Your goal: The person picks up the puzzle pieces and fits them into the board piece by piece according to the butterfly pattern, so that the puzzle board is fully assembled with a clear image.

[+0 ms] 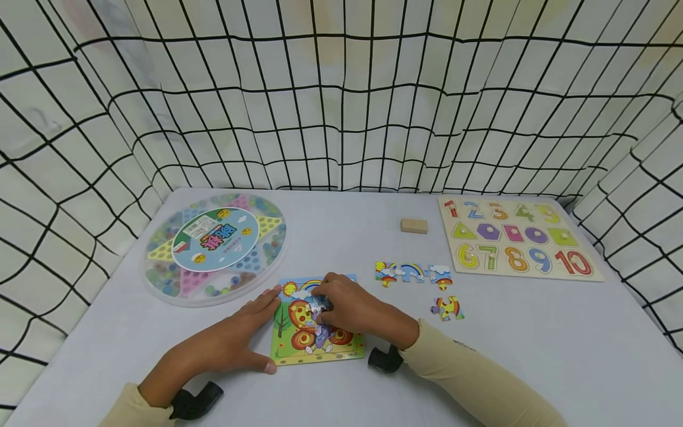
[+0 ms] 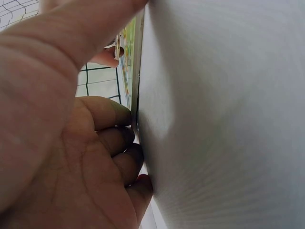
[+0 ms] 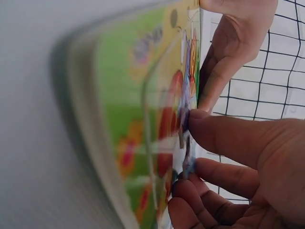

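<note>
A square butterfly jigsaw board (image 1: 288,356) lies flat on the white table, partly filled with its picture. My left hand (image 1: 229,344) rests along the board's left side, fingertips at its upper left edge and thumb near the lower left corner. In the left wrist view, the fingers (image 2: 114,112) touch the board's edge. Over the middle of the board, my right hand (image 1: 349,305) pinches a jigsaw piece (image 3: 187,152) between thumb and fingers. The right hand hides the upper right of the board, and I cannot tell whether the piece is seated.
Three sky pieces (image 1: 412,273) lie right of the board, with a red and yellow piece (image 1: 448,308) below them. Behind stand a small wooden block (image 1: 414,225) and a number-shape board (image 1: 512,234). A round star game box (image 1: 213,281) is at left. Black netting (image 1: 341,89) encloses the table.
</note>
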`<state>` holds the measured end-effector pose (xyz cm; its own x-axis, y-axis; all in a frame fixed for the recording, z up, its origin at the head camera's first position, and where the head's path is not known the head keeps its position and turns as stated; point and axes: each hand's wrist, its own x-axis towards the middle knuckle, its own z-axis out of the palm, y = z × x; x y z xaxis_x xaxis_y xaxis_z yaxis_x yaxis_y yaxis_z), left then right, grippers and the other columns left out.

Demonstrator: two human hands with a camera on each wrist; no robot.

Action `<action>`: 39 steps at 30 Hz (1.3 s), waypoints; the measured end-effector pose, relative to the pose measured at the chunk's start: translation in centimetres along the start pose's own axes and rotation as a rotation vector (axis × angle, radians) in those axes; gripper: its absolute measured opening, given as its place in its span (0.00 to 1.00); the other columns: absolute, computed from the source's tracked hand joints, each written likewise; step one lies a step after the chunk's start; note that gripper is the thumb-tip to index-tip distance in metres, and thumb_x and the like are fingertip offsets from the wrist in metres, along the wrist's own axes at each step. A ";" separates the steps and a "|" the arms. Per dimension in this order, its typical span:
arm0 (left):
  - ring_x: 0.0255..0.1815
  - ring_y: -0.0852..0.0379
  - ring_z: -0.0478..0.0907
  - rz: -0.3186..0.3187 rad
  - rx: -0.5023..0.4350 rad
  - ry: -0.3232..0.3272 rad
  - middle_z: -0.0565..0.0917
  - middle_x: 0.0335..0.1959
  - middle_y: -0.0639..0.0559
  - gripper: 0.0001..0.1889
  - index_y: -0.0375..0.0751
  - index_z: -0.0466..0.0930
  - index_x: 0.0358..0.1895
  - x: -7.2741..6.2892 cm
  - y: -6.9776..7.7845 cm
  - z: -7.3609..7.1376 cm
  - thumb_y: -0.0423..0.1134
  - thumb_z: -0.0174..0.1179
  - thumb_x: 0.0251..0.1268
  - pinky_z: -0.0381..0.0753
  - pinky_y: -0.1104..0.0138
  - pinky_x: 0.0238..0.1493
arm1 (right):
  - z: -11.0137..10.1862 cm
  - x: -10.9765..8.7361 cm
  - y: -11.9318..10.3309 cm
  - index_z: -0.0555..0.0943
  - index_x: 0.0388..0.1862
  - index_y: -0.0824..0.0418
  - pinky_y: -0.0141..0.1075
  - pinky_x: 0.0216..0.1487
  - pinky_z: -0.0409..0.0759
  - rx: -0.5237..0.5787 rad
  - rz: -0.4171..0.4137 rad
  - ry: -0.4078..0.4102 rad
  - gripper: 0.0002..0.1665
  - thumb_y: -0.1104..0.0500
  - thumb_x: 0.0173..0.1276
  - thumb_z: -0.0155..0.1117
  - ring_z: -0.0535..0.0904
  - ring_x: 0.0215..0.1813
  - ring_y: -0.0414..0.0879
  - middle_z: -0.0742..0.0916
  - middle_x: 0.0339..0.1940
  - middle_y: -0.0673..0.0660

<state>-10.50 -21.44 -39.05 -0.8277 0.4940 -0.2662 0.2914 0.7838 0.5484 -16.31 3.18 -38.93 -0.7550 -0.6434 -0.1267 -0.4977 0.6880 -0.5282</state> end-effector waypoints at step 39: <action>0.77 0.38 0.41 0.001 0.000 0.011 0.43 0.80 0.49 0.61 0.37 0.50 0.77 0.0 0.0 0.1 0.63 0.73 0.42 0.52 0.41 0.69 | -1.9 -1.7 2.6 0.83 0.56 0.64 0.31 0.42 0.77 0.200 -0.034 0.099 0.18 0.62 0.68 0.65 0.75 0.42 0.42 0.82 0.46 0.52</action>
<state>-10.45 -21.39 -39.14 -0.8328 0.4902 -0.2571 0.2920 0.7837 0.5483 -17.10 6.71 -38.44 -0.7821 -0.6225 -0.0283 -0.4366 0.5799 -0.6878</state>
